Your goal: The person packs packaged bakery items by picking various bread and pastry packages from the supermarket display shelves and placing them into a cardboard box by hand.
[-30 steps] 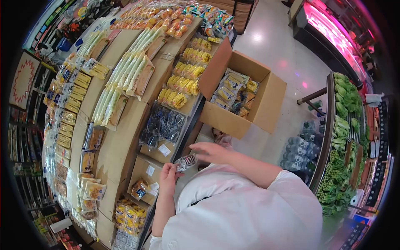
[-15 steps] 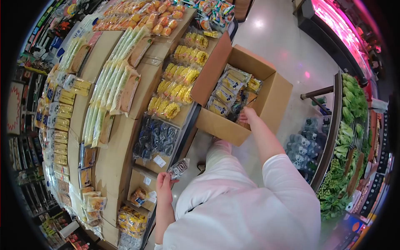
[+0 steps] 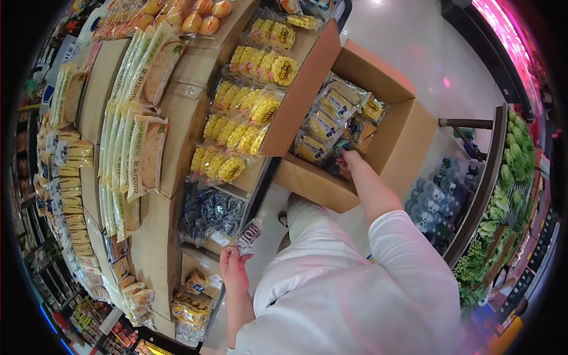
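My left hand [image 3: 235, 267] is closed on the lower end of a small clear packet with dark print [image 3: 249, 236], held up beside the shelf edge. My right hand [image 3: 349, 161] reaches into an open cardboard box [image 3: 402, 140], its fingers closed on a small dark packet [image 3: 342, 145]. Around that hand in the box are yellow bread packs [image 3: 323, 126] at the left and an orange-brown pack [image 3: 366, 137] behind. Dark wrapped packets [image 3: 211, 212] fill a shelf compartment just above and left of my left hand.
Tiered shelves at left hold yellow scalloped packs [image 3: 255, 102] and long bread bags [image 3: 149, 148]. Packed bottles [image 3: 436, 198] stand on the floor right of the box, beneath a vegetable stand [image 3: 482, 183]. A box flap [image 3: 303, 94] leans toward the shelf.
The view has come closer to the shelf and box. My right hand has left the packet beside my left hand and gone into the box, where it now grips a dark packet.
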The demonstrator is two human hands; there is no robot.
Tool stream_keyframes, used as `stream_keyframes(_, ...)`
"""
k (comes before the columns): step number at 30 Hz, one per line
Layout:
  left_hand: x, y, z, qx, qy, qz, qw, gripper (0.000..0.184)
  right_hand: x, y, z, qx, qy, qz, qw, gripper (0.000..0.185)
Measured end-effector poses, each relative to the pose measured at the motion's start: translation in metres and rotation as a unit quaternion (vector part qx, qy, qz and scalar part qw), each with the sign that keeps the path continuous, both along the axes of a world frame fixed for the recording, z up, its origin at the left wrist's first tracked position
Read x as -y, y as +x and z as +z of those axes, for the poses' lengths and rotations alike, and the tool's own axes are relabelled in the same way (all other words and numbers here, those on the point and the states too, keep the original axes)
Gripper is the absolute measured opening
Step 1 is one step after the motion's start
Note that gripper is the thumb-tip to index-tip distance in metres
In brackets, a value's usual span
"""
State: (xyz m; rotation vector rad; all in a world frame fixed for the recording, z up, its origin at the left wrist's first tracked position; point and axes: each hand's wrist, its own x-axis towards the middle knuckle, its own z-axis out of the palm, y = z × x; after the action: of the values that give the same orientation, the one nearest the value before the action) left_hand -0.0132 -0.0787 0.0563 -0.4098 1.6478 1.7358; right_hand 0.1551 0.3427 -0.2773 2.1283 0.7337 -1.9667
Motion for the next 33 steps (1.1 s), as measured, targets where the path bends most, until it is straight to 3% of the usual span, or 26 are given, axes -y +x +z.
stream_keyframes(4, -0.005, -0.003, 0.0, 0.01, -0.004, -0.01, 1.0, 0.005, 0.0, 0.003, -0.015, 0.05, 0.094, -0.015, 0.994, 0.031)
stream_keyframes(5, -0.005, -0.003, 0.001, 0.01, 0.0, -0.009, 1.0, 0.005, 0.0, 0.008, -0.012, 0.09, 0.196, 0.108, 0.971, 0.029)
stream_keyframes(7, -0.007, -0.004, 0.003, 0.011, 0.007, -0.007, 1.0, 0.005, 0.001, 0.007, 0.033, 0.163, 0.381, 0.342, 0.843, 0.025)
stream_keyframes(10, 0.001, -0.005, -0.007, 0.008, 0.005, -0.027, 1.0, 0.005, 0.007, -0.014, 0.064, 0.197, 0.435, 0.374, 0.795, 0.025)
stream_keyframes(14, 0.004, -0.003, -0.013, -0.001, -0.013, -0.046, 0.999, 0.006, 0.003, -0.017, 0.013, 0.091, 0.351, 0.465, 0.808, 0.037)
stream_keyframes(17, -0.002, -0.003, -0.007, -0.004, -0.023, -0.05, 0.998, 0.006, 0.007, -0.022, 0.018, 0.073, 0.324, 0.499, 0.8, 0.042)
stream_keyframes(21, 0.002, 0.001, -0.008, -0.014, -0.028, -0.046, 0.998, 0.006, 0.023, -0.022, 0.059, 0.063, 0.407, 0.558, 0.72, 0.034)
stream_keyframes(24, 0.008, 0.004, -0.01, -0.02, -0.028, -0.044, 0.998, 0.005, 0.028, -0.002, 0.032, -0.015, 0.485, 0.541, 0.687, 0.026)
stream_keyframes(27, 0.014, 0.004, -0.011, -0.027, -0.029, -0.041, 0.998, 0.005, 0.008, -0.002, 0.024, 0.006, 0.416, 0.562, 0.715, 0.023)
stream_keyframes(30, 0.016, 0.004, -0.011, -0.034, -0.032, -0.038, 0.998, 0.006, -0.01, -0.004, 0.027, -0.052, 0.373, 0.61, 0.697, 0.024)
stream_keyframes(33, 0.016, 0.006, -0.009, -0.034, -0.033, -0.04, 0.998, 0.007, -0.025, -0.006, 0.026, -0.123, 0.263, 0.562, 0.774, 0.029)
